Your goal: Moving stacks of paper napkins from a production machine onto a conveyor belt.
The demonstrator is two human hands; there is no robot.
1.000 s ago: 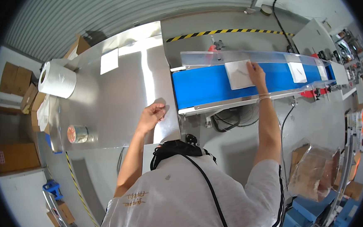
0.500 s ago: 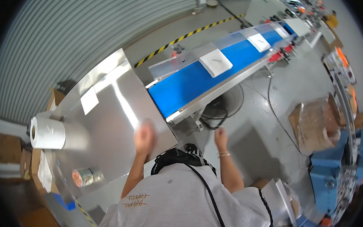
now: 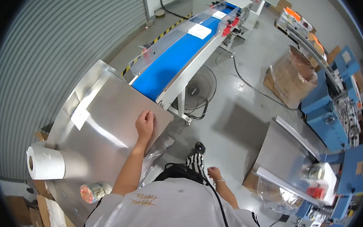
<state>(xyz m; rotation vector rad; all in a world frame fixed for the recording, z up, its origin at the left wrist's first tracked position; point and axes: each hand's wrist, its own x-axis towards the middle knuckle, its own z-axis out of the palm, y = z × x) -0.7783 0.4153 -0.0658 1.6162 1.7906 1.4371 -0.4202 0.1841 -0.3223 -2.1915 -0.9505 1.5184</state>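
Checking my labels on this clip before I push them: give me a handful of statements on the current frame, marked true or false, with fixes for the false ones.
1. The left hand is over the metal table. True.
2. The right hand is holding a white packet over the belt. False: it is well away from the belt, with no packet visible in it.
3. The belt is red. False: it is blue.
4. At least two white packets lie on the belt. True.
5. The large white paper roll lies on the floor. False: it is on the metal table.
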